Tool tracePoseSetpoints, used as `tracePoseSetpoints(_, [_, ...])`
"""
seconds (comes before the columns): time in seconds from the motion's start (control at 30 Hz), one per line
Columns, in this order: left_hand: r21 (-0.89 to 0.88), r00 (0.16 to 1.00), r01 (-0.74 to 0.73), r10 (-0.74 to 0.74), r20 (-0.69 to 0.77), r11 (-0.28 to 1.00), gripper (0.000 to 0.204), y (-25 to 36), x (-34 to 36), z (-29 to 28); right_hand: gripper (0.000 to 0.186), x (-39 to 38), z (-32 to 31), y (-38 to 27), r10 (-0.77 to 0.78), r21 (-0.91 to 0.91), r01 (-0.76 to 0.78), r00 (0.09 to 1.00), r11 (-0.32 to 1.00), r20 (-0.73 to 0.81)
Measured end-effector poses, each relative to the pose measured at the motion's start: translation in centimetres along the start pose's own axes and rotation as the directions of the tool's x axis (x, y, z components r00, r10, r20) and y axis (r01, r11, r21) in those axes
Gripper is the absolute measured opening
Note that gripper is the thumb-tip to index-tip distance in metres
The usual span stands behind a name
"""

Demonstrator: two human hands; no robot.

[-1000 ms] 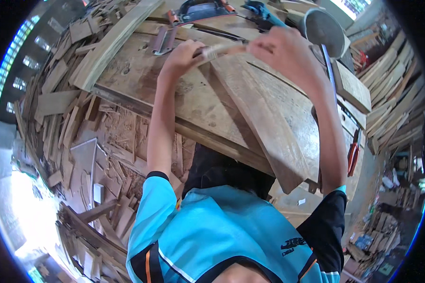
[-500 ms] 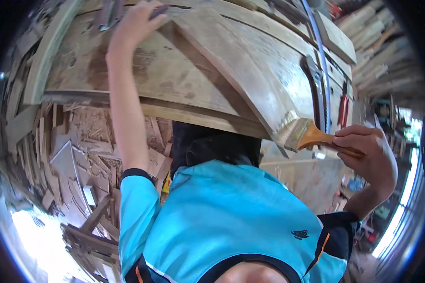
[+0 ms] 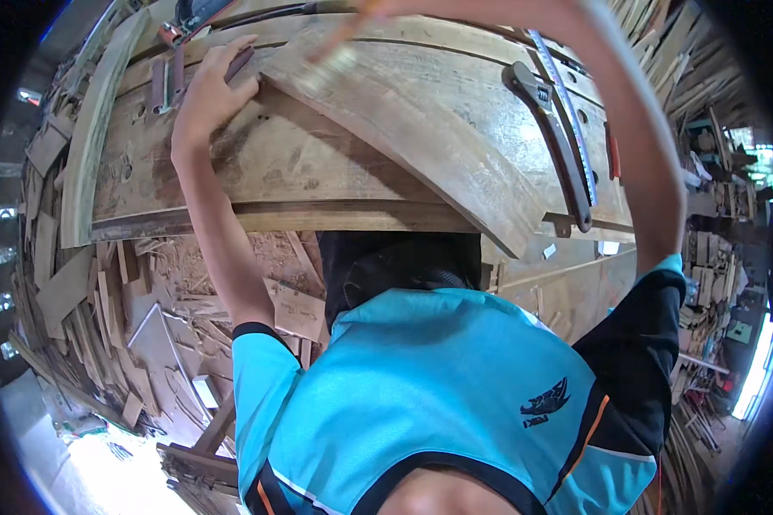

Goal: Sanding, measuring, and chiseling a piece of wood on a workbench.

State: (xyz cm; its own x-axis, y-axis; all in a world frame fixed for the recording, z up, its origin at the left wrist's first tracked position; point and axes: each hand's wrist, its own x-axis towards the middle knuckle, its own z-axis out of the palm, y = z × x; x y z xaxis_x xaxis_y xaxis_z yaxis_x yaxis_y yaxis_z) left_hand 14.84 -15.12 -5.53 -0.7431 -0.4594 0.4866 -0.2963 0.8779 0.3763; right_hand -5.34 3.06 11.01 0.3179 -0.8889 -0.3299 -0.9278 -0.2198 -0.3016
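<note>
A long, pale wooden board [image 3: 421,142] lies diagonally on the worn workbench [image 3: 283,154], its lower right end past the front edge. At its upper left end, my left hand [image 3: 219,99] has its fingers curled round a small dark piece [image 3: 240,64] that I cannot make out. My right hand [image 3: 404,10], mostly cut off at the top edge, grips a wooden-handled paintbrush [image 3: 343,39], whose blurred bristles are on or just over the board's upper left part. An adjustable wrench [image 3: 558,146] lies right of the board, beside a long ruler [image 3: 567,103].
Metal channel pieces [image 3: 167,86] lie left of my hand, near a long timber [image 3: 103,120]. Red-handled pliers [image 3: 613,150] sit at the right. Below and left are wood scraps [image 3: 103,300]; stacked planks [image 3: 678,60] stand at the upper right.
My right hand has swung with the brush from the board's lower right end up to its upper left part. The view has shifted since the earlier frames; my left hand stays at the board's end.
</note>
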Motion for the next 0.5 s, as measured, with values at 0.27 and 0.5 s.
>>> tracePoseSetpoints(0.27, [-0.249, 0.974, -0.189, 0.214, 0.078, 0.95, 0.04, 1.0, 1.2, 1.2, 0.017, -7.1, 5.4, -6.5, -0.145, -0.262, 0.083, 0.963, 0.962, -0.227])
tracePoseSetpoints(0.5, [0.079, 0.987, -0.052, 0.04, 0.154, 0.996, 0.035, 2.4, 1.0, 2.4, 0.007, -4.9, 4.3, -5.7, -0.272, 0.093, 0.266, 0.961, 0.959, 0.054])
